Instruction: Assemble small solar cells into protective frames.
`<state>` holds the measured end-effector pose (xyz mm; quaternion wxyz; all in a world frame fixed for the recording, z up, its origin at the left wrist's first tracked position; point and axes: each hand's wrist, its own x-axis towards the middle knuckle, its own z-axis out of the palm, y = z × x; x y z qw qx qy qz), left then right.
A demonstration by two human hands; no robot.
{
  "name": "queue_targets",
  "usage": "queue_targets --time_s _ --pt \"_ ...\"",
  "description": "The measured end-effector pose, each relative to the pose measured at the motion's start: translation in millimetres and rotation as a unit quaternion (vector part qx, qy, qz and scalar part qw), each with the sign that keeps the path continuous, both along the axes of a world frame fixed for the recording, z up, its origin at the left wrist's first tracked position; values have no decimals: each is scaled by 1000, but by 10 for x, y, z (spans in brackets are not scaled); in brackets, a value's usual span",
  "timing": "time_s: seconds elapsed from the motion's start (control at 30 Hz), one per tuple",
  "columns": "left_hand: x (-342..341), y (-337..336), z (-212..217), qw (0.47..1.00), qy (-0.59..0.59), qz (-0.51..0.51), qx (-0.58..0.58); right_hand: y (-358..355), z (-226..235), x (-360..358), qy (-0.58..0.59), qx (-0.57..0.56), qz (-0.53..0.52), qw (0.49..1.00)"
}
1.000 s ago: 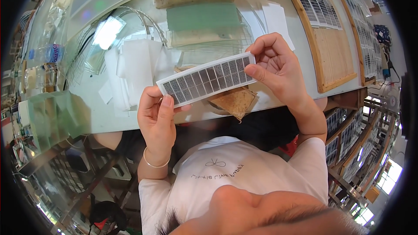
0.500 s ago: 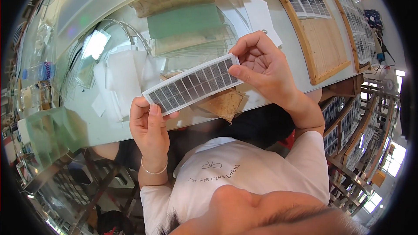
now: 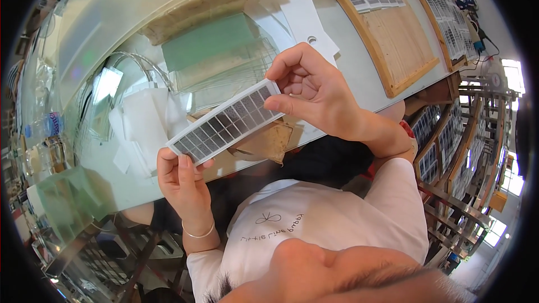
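Between my two hands I hold a small solar panel [image 3: 225, 124], a narrow strip of dark cells with a white border. It tilts up toward the right, above the table's near edge. My left hand [image 3: 185, 177] pinches its lower left end, thumb on top. At the upper right end my right hand [image 3: 314, 92] grips it between thumb and fingers, the other fingers curled. Beneath the panel a brown, worn board [image 3: 264, 143] juts over the table edge. White sheets [image 3: 147, 118] lie to the left of the panel.
A green sheet [image 3: 208, 45] rests on clear glass panes beyond the panel. White papers [image 3: 303, 19] lie behind my right hand. A wooden tray [image 3: 398, 50] with solar panels stands to the right. Green translucent sheets [image 3: 73, 199] are at the left corner; a plastic bottle [image 3: 44, 127] is far left.
The view has turned slightly, shifting the table's things leftward. Both hands still hold the panel, which is now a little left and tilted more steeply.
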<state>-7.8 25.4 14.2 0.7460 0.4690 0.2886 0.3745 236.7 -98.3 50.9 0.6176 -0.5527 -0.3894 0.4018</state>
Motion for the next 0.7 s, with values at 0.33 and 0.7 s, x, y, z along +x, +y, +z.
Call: queue_targets --time_s 0.33,0.7 --pt "23 -82 -17 999 9 -22 28 -86 0 34 -17 -40 -37 998" --pt "-64 -178 68 989 107 -98 -3 -207 -27 59 -77 -211 75 972"
